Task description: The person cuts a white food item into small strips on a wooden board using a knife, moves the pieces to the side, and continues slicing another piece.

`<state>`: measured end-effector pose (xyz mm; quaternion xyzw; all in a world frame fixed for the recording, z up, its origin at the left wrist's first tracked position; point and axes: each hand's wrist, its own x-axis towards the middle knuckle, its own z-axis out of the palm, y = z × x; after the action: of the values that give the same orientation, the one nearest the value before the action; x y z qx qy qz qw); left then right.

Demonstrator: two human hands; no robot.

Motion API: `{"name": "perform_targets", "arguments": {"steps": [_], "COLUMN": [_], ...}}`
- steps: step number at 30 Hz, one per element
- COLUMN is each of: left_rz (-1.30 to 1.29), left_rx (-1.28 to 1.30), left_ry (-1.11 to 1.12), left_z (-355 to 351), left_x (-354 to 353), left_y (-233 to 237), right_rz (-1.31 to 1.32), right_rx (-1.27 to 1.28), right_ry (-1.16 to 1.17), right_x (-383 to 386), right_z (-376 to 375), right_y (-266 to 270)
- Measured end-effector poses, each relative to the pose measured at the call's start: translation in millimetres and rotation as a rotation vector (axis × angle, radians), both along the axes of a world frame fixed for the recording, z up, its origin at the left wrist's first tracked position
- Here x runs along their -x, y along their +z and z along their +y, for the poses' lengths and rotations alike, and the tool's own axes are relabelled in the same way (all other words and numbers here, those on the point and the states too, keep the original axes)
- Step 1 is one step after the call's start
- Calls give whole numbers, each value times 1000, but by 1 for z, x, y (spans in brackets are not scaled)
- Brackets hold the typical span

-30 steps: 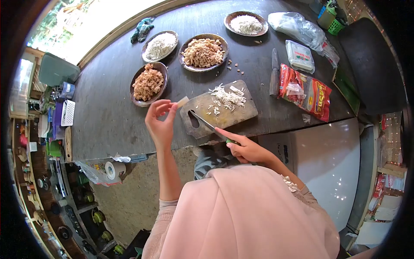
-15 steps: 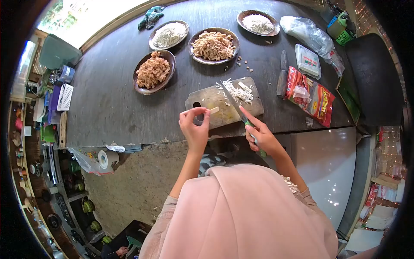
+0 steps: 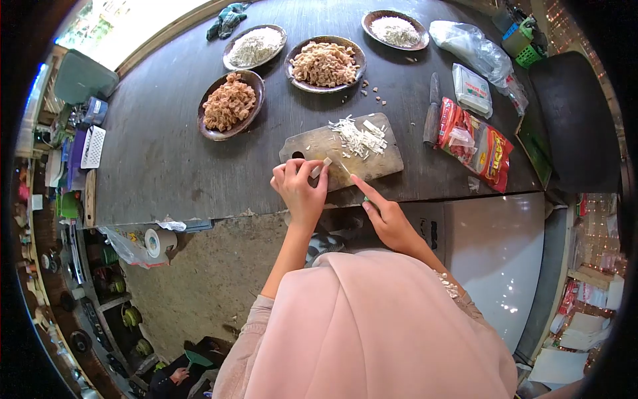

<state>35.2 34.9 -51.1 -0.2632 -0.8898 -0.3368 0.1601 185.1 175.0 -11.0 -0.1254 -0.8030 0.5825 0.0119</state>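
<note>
My left hand pinches a pale, stick-like piece of food over the left part of the wooden cutting board. In my right hand is a green-handled knife, index finger stretched along it. Its blade points up and left, low over the board's near half and just right of the piece. Thin white strips lie heaped on the board's far right part. Most of the knife handle is hidden by my fingers.
Beyond the board stand plates of brown chunks, tan cubes and white shreds. At right lie another knife, a red packet and a plastic bag. Below left, another person's hand holds something green.
The knife has moved left and nearer me, off the heap of strips and towards the pale piece. My left hand still pinches the piece, now turned more upright.
</note>
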Motion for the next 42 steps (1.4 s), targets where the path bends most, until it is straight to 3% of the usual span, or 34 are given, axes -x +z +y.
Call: {"name": "perform_targets", "arguments": {"steps": [8,10,17,19,23,25,34,42], "left_rz": [30,57,-16,-8,-7,-37,10,18], "left_rx": [-22,-30,-14,-7,11,2,36,56], "left_ry": [-33,-70,-148,-156,-173,-165,-222,-235], "left_z": [13,11,5,2,1,1,-2,-3], "left_x": [4,4,9,11,14,15,19,20], "left_y": [0,-1,-1,-2,-1,3,-2,-4], "right_rz": [85,-110,-124,-299,-232,-23,-181,-171], "right_rx": [-120,-66,-20,22,20,-34,-55,-44], "right_ry": [-17,-11,3,-26,-9,5,47,54], "right_x": [2,3,4,8,11,11,15,17], "right_z": [6,7,14,17,17,15,18,16], "right_y": [-6,-2,10,20,17,2,19,15]}}
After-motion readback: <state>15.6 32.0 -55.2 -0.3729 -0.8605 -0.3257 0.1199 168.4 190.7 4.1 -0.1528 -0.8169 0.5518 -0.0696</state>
